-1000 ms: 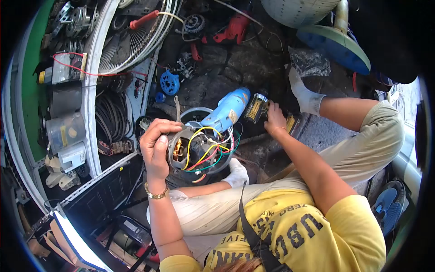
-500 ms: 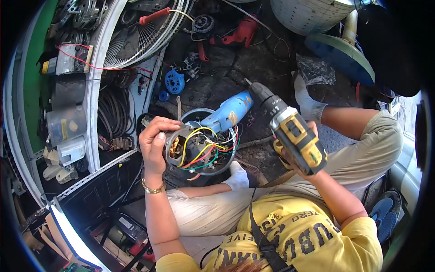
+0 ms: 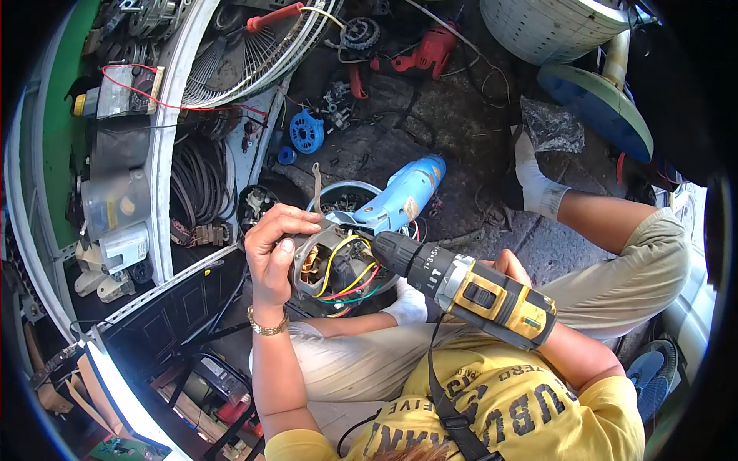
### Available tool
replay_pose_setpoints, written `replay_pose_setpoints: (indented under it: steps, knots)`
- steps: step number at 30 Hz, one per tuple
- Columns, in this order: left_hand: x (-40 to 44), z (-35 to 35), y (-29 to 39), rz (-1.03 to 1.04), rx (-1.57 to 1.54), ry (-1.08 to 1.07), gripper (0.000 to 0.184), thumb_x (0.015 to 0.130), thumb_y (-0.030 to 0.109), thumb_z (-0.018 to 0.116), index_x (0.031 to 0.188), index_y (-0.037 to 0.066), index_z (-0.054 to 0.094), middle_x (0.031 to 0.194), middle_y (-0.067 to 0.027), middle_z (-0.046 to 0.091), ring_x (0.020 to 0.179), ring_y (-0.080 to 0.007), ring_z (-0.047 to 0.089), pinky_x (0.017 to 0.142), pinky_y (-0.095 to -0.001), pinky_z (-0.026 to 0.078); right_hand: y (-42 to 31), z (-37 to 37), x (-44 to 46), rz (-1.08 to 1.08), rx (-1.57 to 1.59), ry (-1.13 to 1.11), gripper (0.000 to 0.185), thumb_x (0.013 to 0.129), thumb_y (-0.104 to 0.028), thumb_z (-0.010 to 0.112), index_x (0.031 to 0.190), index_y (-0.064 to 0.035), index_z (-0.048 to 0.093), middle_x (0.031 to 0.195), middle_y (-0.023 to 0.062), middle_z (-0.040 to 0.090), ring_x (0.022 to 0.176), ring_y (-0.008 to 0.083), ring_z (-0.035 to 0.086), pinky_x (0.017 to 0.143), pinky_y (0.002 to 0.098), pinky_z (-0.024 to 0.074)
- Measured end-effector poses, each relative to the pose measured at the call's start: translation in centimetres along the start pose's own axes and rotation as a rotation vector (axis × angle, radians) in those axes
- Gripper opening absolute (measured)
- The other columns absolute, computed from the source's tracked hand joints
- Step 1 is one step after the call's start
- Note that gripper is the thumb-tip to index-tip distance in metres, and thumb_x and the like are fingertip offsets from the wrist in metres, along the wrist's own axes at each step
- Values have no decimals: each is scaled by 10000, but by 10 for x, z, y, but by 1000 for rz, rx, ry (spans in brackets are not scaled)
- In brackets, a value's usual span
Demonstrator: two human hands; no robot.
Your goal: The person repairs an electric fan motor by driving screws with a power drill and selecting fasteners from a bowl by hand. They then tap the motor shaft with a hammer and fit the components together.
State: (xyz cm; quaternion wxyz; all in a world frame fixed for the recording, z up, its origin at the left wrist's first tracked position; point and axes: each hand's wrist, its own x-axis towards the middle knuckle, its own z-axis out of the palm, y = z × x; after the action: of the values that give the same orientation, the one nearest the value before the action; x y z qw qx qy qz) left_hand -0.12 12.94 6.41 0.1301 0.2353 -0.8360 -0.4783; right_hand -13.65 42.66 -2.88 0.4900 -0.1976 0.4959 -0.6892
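Observation:
A cordless drill (image 3: 492,298), yellow and black, is in my right hand (image 3: 510,267), which is mostly hidden behind its body. The drill's black chuck (image 3: 396,252) points left, at or close against the fan motor (image 3: 329,265); its tip is hard to make out. My left hand (image 3: 273,250) grips the motor's left edge, thumb and fingers closed on it. Yellow, red and green wires (image 3: 360,286) loop across the motor's face. Just beyond it, a worn blue plastic housing (image 3: 407,192) rests over a round bowl (image 3: 344,190) of small parts.
A blue spool-like part (image 3: 306,132) lies on the dark floor, with a red power tool (image 3: 430,52) farther back. At left stands a white-edged shelf (image 3: 163,169) beside a wire fan guard (image 3: 254,65). A perforated white tub (image 3: 550,31) and a blue-rimmed round base (image 3: 596,111) are at upper right.
The drill has swung from pointing up and away to pointing left, and its chuck has come down to the motor. My left hand keeps its hold on the motor.

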Motion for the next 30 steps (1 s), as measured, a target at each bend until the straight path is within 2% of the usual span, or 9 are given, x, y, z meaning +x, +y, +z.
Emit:
replay_pose_setpoints:
  steps: [3,5,13,16,18,22,25,28,30]
  knots:
    - [-3,0,-2,-5,-18,-8,406,797,321,513,824,-46,685,870,-190,674,847,-257,646,769,-339,483,9,-4,-3,298,129,-6,431,771,-5,768,909,-58,363,977,180,591,901,198,625,736,303,560]
    - [-3,1,-2,-4,-26,-13,405,794,322,517,824,-45,686,871,-192,674,850,-263,649,766,-342,485,-1,-4,3,38,-96,-88,444,771,-15,775,928,-52,361,1011,195,598,925,202,628,755,300,557]
    - [-1,2,1,10,-16,-16,418,812,340,523,825,-44,687,868,-190,675,846,-265,651,765,-346,487,-3,-3,6,0,-191,-112,457,762,-15,782,941,-53,363,1023,189,600,933,191,631,761,291,553]
    - [-1,1,0,27,-5,-19,410,812,333,525,828,-42,690,870,-191,676,846,-266,653,765,-348,489,2,-3,3,215,-6,-131,477,743,1,793,929,-50,357,1006,179,599,928,175,628,771,282,546]
    - [-1,0,1,29,-3,-23,405,812,328,526,829,-41,693,870,-191,676,849,-268,655,766,-348,490,-5,2,4,39,-147,-65,333,844,-67,710,936,-44,391,988,160,598,912,182,633,787,295,555]
    - [-1,0,1,32,-14,-27,390,810,314,530,835,-37,699,871,-190,676,848,-271,660,763,-345,495,2,1,2,165,-15,-67,205,946,-183,578,937,-44,427,963,139,596,890,198,638,780,311,566]
    - [-2,0,0,23,-22,-23,370,796,292,537,831,-36,703,869,-194,677,838,-267,661,758,-338,496,3,3,4,50,-183,-61,250,985,-275,441,995,-29,485,989,149,609,883,240,656,790,353,583]
    - [-1,-1,0,44,-15,-48,351,776,274,545,820,-32,709,868,-192,681,831,-260,663,749,-333,496,18,-6,-2,161,-5,-155,327,989,-322,419,1060,-14,502,1031,174,619,880,269,668,799,372,583]
    - [-1,0,1,36,-14,-44,344,766,267,548,815,-30,712,871,-191,684,828,-256,662,748,-331,495,19,-6,-3,202,-46,-168,386,981,-351,386,1088,-4,519,1040,185,627,891,287,673,817,390,581]
